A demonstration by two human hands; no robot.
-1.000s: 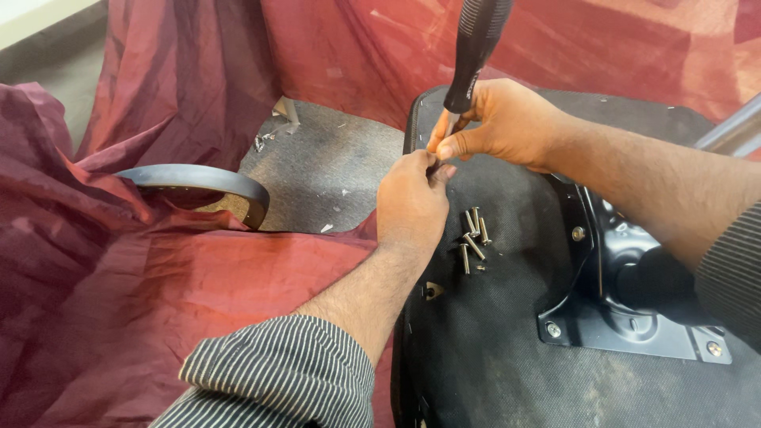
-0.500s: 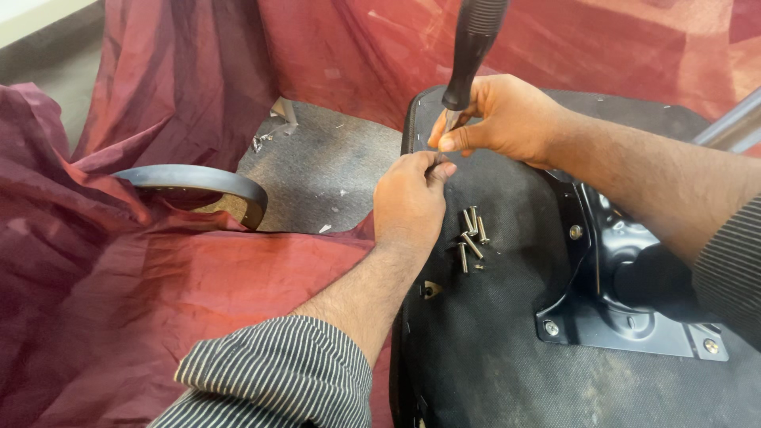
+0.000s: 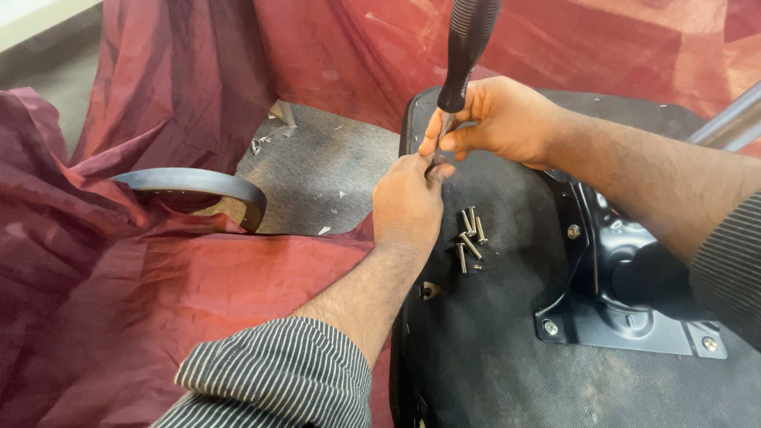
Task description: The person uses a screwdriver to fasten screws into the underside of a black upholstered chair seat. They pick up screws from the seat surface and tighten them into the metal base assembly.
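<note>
Right hand [image 3: 507, 119] fingers clamped on the screwdriver [image 3: 468, 47] shaft, left hand [image 3: 408, 202] pinched at its tip on the seat underside [image 3: 507, 333]; best kept upright and steadied, spare screws [image 3: 469, 234] just beside.

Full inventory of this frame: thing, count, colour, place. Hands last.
screwdriver: 1, black ribbed handle with metal shaft, upright at the seat's upper left edge
loose screws: a small pile, exact count unclear, silver, on the seat underside right of the left hand
chair seat underside: 1, black fabric, right half of view
mounting plate: 1, black metal, screwed to the seat at right
metal tube: 1, silver, right edge
curved armrest: 1, grey, left on the cloth
cloth: 1, dark red, spread across the floor
carpet: grey patch, centre
left hand: at the screwdriver tip
right hand: grips the shaft
</note>
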